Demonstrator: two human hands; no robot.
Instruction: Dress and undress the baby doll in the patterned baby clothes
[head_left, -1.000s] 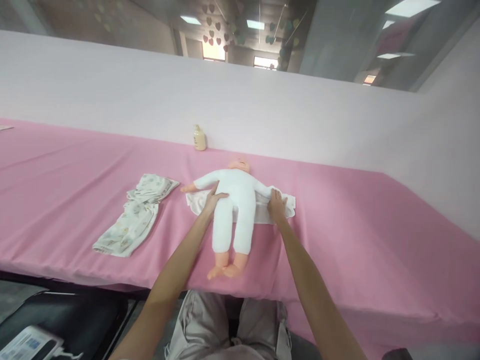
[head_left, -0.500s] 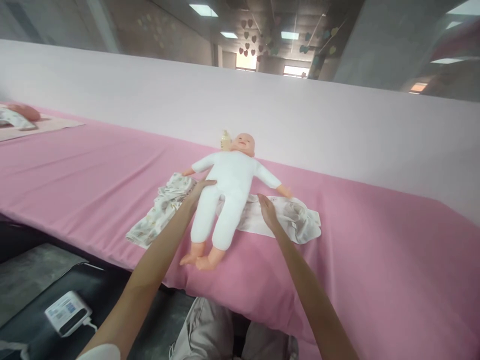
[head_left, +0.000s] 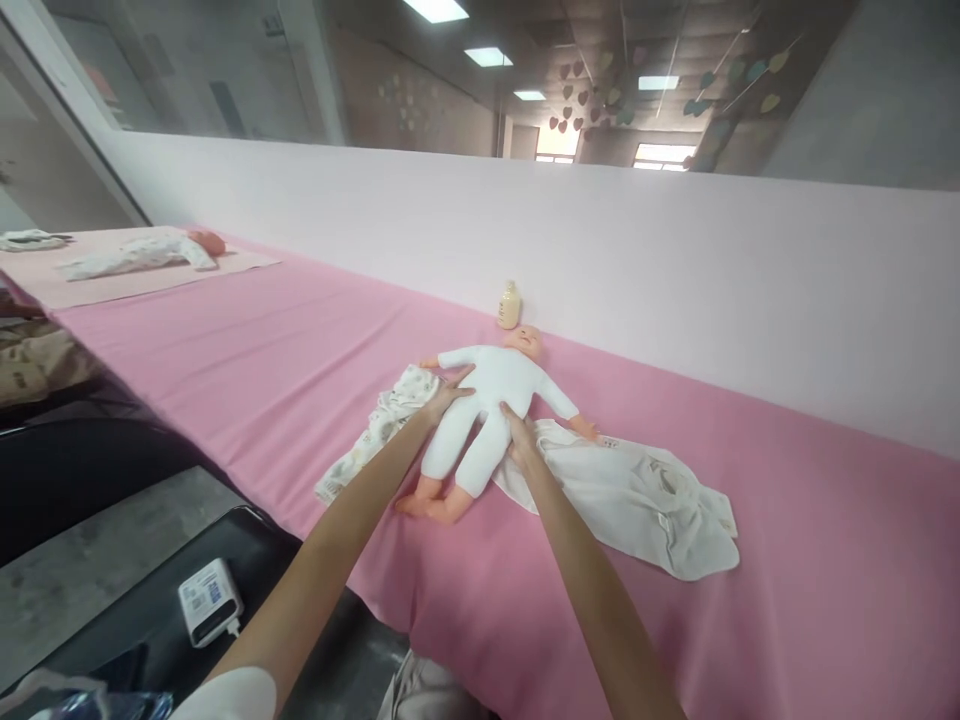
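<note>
A baby doll in a white bodysuit lies face up on the pink table cover, head toward the wall. My left hand grips its left flank, fingers curled round the torso. My right hand clasps the doll's other side at the hip. A white cloth lies spread and rumpled to the right, one edge by the doll's side. A patterned garment lies on the left, partly under the doll's arm and my left forearm.
A small cream bottle stands against the white partition behind the doll's head. A second doll lies on a pale pink mat at the far left. Below the table, a white device rests on a dark surface.
The doll has been shifted left, off the white cloth and partly onto the patterned garment. The white cloth now lies spread to the right. My view has turned left.
</note>
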